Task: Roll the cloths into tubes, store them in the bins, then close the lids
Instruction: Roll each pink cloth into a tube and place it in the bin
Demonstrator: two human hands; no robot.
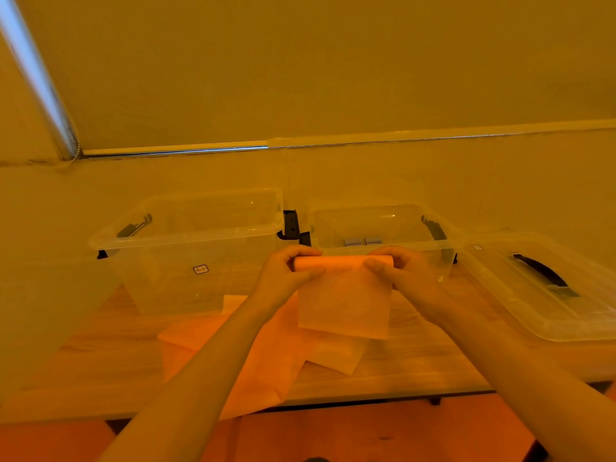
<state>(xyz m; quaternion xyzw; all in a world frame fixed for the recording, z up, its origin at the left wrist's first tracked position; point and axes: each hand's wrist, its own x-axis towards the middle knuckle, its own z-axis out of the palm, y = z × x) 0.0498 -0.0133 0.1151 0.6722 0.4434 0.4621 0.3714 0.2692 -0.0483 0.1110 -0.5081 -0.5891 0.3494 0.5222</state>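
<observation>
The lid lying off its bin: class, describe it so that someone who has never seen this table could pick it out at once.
Start at the wooden table and its two clear open bins, the left bin and the right bin. Right of the right bin lies the lid, clear plastic. Unlike the deep bins, it is shallow and carries a dark handle on top.

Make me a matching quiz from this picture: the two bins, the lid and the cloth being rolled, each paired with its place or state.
Things:
1. left bin
2. right bin
3. lid
4. cloth

States:
A. held up in both hands, top edge rolled
B. lying flat on the table, far right
C. holds small grey rolls
D. open, nothing visible inside

Pairs: 1-D, 2-C, 3-B, 4-A
</observation>
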